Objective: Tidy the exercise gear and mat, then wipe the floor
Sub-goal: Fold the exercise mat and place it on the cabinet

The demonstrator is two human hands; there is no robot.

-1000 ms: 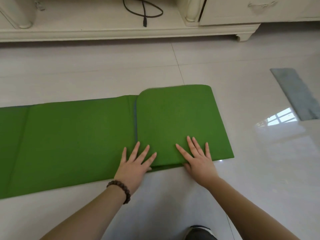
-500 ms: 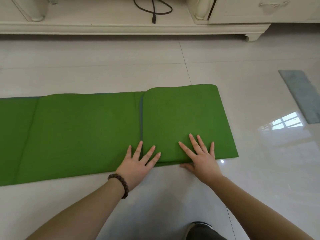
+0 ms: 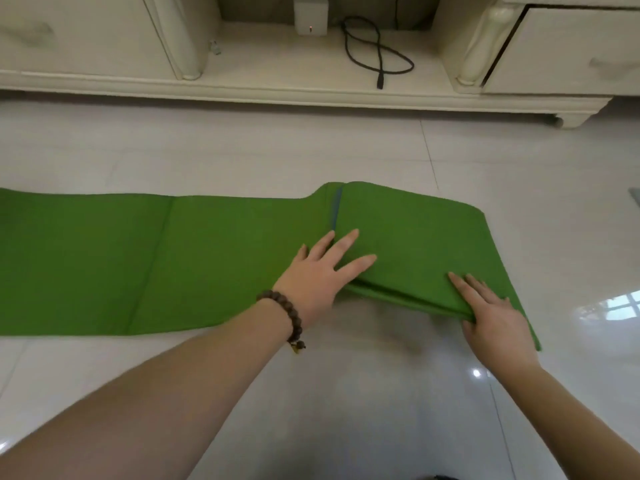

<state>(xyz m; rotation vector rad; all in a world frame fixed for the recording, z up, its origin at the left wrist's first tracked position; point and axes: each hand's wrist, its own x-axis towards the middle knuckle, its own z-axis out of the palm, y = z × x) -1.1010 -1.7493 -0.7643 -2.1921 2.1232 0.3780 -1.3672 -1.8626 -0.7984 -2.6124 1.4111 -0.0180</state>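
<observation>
On the white tiled floor [image 3: 242,161] a green mat [image 3: 104,258] is laid flat, long axis running L–R across the view, unfolded length reaching off the L edge. Its R end is doubled over into a folded section [image 3: 415,244] w/ the near edge lifted a bit off the floor. Left hand [image 3: 318,275], beaded bracelet [image 3: 287,317] at the wrist, is pressed flat at the fold's L edge, fingers [image 3: 356,265] straight & spread. Right hand [image 3: 495,317] is placed on the folded section's near R corner, fingers straight on top; thumb can't be told. Behind, a cream cabinet [image 3: 104,46] w/ a black cable [image 3: 377,57].
</observation>
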